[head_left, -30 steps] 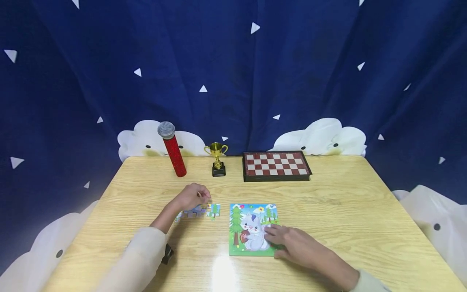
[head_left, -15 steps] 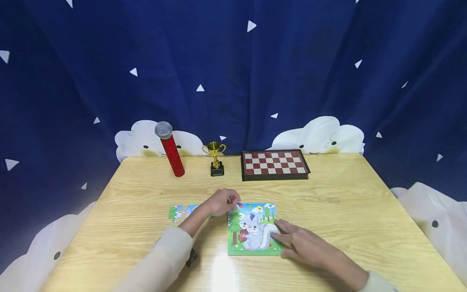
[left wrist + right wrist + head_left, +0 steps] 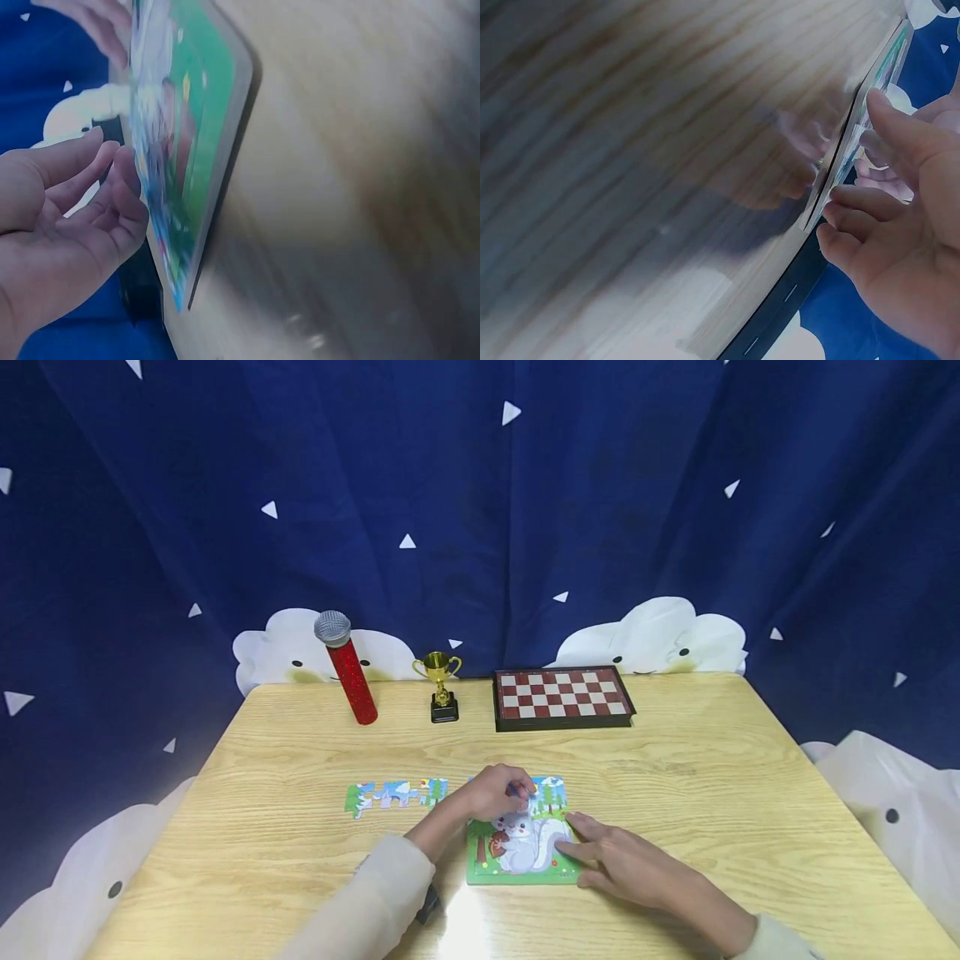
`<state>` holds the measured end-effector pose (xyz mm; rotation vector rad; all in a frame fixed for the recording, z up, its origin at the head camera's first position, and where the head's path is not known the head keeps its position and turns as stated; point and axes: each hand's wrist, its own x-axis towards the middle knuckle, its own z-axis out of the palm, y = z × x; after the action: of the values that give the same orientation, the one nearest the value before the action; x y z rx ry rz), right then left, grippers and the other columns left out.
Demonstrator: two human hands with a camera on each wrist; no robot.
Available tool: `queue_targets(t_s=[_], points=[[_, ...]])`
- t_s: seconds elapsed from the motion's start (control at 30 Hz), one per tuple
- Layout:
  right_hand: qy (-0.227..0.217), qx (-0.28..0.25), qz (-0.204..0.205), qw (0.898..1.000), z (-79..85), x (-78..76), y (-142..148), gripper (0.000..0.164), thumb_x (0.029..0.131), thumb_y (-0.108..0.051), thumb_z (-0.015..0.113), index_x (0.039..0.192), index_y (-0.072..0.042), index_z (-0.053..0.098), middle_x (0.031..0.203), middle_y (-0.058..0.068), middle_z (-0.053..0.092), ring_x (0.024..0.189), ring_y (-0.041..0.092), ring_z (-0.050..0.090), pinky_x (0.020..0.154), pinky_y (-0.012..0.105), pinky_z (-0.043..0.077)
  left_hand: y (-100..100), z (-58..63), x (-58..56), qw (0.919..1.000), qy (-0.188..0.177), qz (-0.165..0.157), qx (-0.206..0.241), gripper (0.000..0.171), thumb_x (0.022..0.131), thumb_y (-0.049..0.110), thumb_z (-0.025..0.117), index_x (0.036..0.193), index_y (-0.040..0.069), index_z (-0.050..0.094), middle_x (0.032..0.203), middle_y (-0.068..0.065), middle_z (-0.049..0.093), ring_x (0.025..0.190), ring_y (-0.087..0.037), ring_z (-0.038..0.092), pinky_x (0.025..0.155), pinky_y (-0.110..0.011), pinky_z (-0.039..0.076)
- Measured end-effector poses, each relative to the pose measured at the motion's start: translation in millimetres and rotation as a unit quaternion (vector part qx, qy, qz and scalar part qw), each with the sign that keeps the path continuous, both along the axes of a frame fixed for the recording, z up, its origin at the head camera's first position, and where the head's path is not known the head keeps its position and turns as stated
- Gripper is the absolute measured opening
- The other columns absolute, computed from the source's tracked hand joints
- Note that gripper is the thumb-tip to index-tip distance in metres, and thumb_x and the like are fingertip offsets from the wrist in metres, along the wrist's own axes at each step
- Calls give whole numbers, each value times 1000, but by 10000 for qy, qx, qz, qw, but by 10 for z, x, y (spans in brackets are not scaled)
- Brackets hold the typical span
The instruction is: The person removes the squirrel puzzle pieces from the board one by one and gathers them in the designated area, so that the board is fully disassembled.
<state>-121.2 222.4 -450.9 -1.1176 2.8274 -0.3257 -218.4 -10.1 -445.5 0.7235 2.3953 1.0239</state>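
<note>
A squirrel jigsaw puzzle (image 3: 517, 860) in a green-edged board lies at the middle of the table. My left hand (image 3: 495, 792) is over its upper part, fingers curled toward the thumb. A small dark-blue patch shows between those fingers in the head view; I cannot tell whether it is a piece they pinch or the picture beneath. My right hand (image 3: 626, 864) rests at the board's right edge, fingers spread and fairly straight, fingertips on the picture. Left of the board, several loose puzzle pieces (image 3: 397, 793) lie in a row, showing sky and trees.
Along the back of the table (image 3: 712, 793) stand a red microphone (image 3: 352, 681) with a silver head, a small gold trophy cup (image 3: 441, 685) on a black base, and a red-and-white chessboard (image 3: 562, 695). A dark blue curtain (image 3: 450, 485) hangs behind.
My left hand has moved right, from above the loose pieces to over the upper part of the puzzle. My right hand has drawn slightly back toward the board's right edge.
</note>
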Motion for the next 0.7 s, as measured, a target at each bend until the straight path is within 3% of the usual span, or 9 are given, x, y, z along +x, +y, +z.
queue_targets(t_s=[0.3,0.53,0.7], points=[[434,-228,275,9984,-30,-39,18,44,85,-31,67,122,-8,64,134,24,52,120,36,55,93,44,49,109,-38,74,9999,-26,-65,-132,15,92,8,60,104,6,67,88,0,63,77,-7,54,72,-20,47],[146,-101,101,9998,-15,-55,23,46,84,-33,68,123,-8,63,137,21,51,122,34,54,94,45,48,151,-39,111,9990,208,-22,-384,16,93,10,57,103,8,69,92,-1,67,74,-6,54,72,-21,47],[237,-94,125,9996,-51,-49,14,47,83,-34,68,122,-8,64,137,22,51,122,35,54,94,44,49,181,-35,132,9986,252,31,-468,16,93,8,55,99,8,70,92,-2,67,72,-6,54,69,-20,47]])
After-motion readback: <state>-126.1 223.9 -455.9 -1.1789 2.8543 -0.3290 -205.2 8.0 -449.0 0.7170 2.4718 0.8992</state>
